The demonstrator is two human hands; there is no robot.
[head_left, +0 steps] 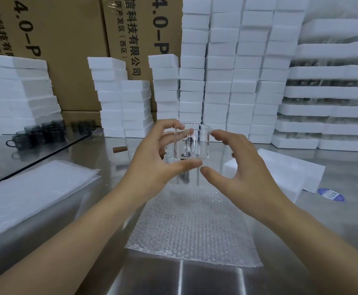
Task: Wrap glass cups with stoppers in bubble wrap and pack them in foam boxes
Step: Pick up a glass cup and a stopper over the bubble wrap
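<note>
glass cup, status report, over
Left hand grips glass cup above bubble wrap sheet. Right hand open, fingertips at the spout. Cup unwrapped. Nothing in the way.

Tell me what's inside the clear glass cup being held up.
A small dark object, likely the stopper, shows through the glass cup. Fingers of the left hand cover part of its wall.

Both my bare forearms reach forward and rise toward twelve o'clock, converging in front of me. My left hand (152,158) is cupped, thumb underneath at five o'clock and fingers curled over the top, gripping a clear glass cup with a small pouring spout (192,141). My right hand (241,167) is spread open, forefinger touching the spout's rim, thumb pointing toward nine o'clock below it
</note>
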